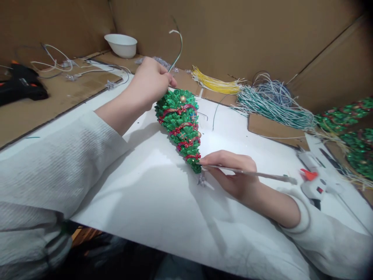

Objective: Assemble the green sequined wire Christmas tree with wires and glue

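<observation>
A miniature Christmas tree (182,126), green and glittery with red garlands and gold balls, hangs tilted above the white work surface with its narrow tip pointing down toward me. At its wide base, my left hand (154,79) is closed in a pinch around green and white wires (178,52), which curl upward past the fingers. My right hand (233,173) grips a slender metal tool (262,175) by the tree's tip; its near end meets the tip. Just below sits a small clear star (201,179); I cannot tell whether it is attached.
Behind the tree lie yellow wires (217,82) and a bundle of green and white wires (274,103). A black glue gun (23,83) is far left, a white bowl (121,46) at the back. A white glue gun (316,184) and more green trees (357,140) are right.
</observation>
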{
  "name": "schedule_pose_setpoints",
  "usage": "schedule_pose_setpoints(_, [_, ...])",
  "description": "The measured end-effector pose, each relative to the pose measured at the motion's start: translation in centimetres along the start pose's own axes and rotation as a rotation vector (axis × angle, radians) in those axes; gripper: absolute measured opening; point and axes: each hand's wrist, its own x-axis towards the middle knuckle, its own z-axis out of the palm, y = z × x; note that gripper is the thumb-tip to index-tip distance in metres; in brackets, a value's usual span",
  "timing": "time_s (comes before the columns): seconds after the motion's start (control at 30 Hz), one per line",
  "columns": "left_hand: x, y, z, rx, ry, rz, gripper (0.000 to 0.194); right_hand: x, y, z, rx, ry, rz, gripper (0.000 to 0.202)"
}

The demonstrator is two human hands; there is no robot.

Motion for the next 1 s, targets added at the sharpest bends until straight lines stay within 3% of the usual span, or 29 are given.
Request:
schedule_pose_setpoints(0.13, [0.2, -0.2, 0.7, -0.239, -0.043, -0.150, 0.019, -0.1, 0.0, 0.0, 0.000, 0.017, 0.000, 0.014])
schedule_pose_setpoints(0.23, [0.2, -0.7, 1.4, -0.366, 0.021, -0.154, 0.015, -0.3, 0.0, 0.1, -0.021, 0.038, 0.007, 0.015])
schedule_pose_setpoints(0.57, [-0.1, -1.3, 2.0, -0.321, 0.173, 0.026, 0.017, -0.6, 0.2, 0.6, -0.108, 0.128, -0.011, 0.018])
schedule_pose_setpoints(0.8, [-0.3, -1.2, 1.9, -0.297, 0.186, 0.050, 0.019, -0.4, -0.7, 0.8, -0.267, 0.139, -0.003, 0.016])
schedule_pose_setpoints(1.0, [-0.3, -1.1, 1.9, -0.311, 0.143, 0.029, 0.018, -0.4, -0.8, 0.9, -0.271, 0.136, 0.029, 0.017])
